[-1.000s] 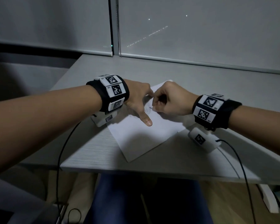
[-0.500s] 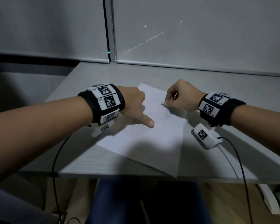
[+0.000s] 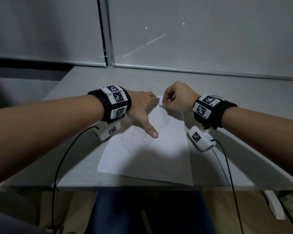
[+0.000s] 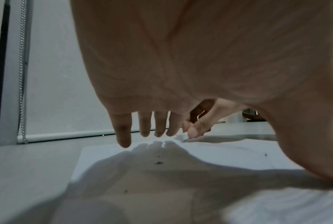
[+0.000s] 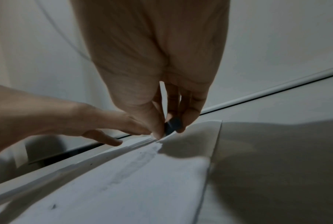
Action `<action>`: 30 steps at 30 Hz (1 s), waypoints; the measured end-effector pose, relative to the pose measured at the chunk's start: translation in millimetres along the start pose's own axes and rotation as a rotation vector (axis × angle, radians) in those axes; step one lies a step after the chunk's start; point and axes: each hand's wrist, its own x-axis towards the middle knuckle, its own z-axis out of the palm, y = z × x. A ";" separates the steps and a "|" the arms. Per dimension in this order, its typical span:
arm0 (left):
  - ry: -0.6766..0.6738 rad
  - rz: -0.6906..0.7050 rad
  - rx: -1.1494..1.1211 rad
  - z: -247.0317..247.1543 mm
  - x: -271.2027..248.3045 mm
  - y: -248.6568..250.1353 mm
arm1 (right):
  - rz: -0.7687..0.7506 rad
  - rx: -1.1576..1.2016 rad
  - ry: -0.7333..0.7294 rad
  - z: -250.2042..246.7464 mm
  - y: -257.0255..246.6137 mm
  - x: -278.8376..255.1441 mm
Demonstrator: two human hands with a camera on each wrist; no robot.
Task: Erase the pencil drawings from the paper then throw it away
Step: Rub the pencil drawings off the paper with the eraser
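Fingers [image 3: 165,101] of the right hand [image 3: 179,97] pinch the eraser [image 3: 161,105]; pencil smudges [image 3: 164,115] trail nearward from it, beside the left hand's [image 3: 142,105] straight, spread, paper-pinning [image 3: 159,157] fingers

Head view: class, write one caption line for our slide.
Right hand rubs a small eraser on white paper; left hand presses it flat.

Grey wood-grain table [image 3: 78,173] — white paper [image 3: 147,159] lying flat, near front edge
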 end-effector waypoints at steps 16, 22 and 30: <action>-0.144 -0.034 0.115 -9.2 13.3 14.6 | -0.047 -0.011 -0.086 -1.6 -5.5 -7.4; -0.139 -0.050 0.097 -10.9 11.4 16.2 | -0.047 -0.005 -0.087 1.2 -11.9 -16.3; -0.158 -0.037 0.110 -10.8 12.5 19.0 | -0.008 0.008 -0.069 -3.9 1.7 -11.3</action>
